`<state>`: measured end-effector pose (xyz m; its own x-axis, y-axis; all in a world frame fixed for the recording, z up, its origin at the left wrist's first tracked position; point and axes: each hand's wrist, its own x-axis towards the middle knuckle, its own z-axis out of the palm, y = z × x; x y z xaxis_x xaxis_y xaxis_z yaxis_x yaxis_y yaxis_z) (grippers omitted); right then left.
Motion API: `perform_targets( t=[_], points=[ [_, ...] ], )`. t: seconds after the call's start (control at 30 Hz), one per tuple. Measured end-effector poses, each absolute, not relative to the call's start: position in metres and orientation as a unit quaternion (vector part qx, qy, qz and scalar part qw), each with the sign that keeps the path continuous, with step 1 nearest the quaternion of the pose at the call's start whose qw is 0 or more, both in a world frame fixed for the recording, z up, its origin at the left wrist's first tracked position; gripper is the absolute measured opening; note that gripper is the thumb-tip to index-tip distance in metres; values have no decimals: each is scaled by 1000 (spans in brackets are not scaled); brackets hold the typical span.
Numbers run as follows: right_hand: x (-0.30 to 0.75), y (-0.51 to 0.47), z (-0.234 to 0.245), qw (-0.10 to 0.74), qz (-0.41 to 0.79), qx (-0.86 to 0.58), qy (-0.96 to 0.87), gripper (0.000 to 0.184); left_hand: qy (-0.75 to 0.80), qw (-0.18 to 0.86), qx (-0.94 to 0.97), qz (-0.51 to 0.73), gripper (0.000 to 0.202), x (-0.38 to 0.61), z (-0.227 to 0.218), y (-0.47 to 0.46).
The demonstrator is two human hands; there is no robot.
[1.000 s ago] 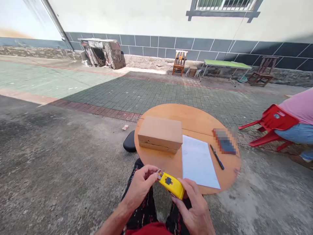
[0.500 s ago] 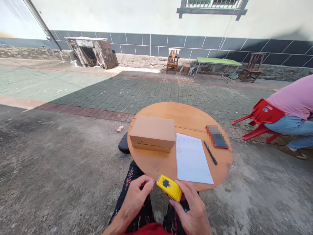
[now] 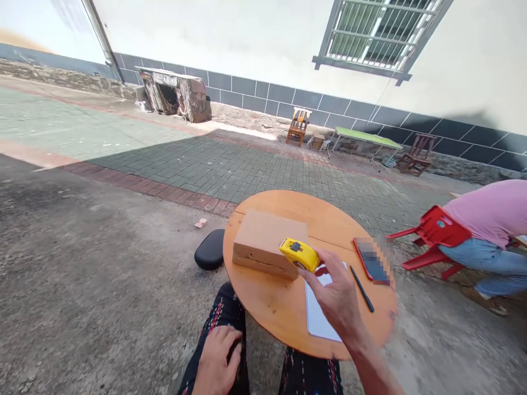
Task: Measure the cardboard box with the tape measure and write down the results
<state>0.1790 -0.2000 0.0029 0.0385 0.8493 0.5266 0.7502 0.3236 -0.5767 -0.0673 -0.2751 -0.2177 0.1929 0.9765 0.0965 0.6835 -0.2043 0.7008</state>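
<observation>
My right hand (image 3: pixel 335 291) grips a yellow tape measure (image 3: pixel 300 254), thumb below and fingers along its side. The tape measure is held above the round wooden table (image 3: pixel 267 312), in front of the right end of a closed cardboard box (image 3: pixel 269 233). No blade shows drawn out of it. White paper sheets (image 3: pixel 319 315) lie under my right hand and are partly covered by it. My left hand (image 3: pixel 220 354) rests on my left thigh with its fingers loosely bent and nothing seen in it.
A black pen (image 3: pixel 362 289) and a red-edged phone (image 3: pixel 370 260) lie on the table's right side. Left of the table is a black rounded seat (image 3: pixel 209 250). A person in a pink shirt (image 3: pixel 489 211) sits at right on a red plastic chair (image 3: pixel 440 227). A green table (image 3: pixel 366 137) stands by the wall.
My right hand has carried the tape measure up and forward, from the table's near edge to beside the box. My left hand has dropped back onto my thigh. The view has tilted.
</observation>
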Motion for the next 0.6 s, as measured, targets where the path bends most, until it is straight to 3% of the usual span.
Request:
perform_targets(
  t=[0.13, 0.33, 0.47, 0.6],
  points=[
    [167, -147, -1, 384, -40, -563, -731, 33, 622, 161, 749, 162, 53, -93, -270, -274],
    [157, -121, -13, 240, -55, -559, -792, 46, 634, 202, 746, 34, 67, -92, -283, -269],
    [158, -147, -22, 289, -59, -577, -762, 44, 638, 204, 742, 16, 67, -88, -277, -263],
    [184, -187, -40, 374, -62, -595, -709, 30, 632, 197, 749, -8, 64, -89, -287, -261]
  ],
)
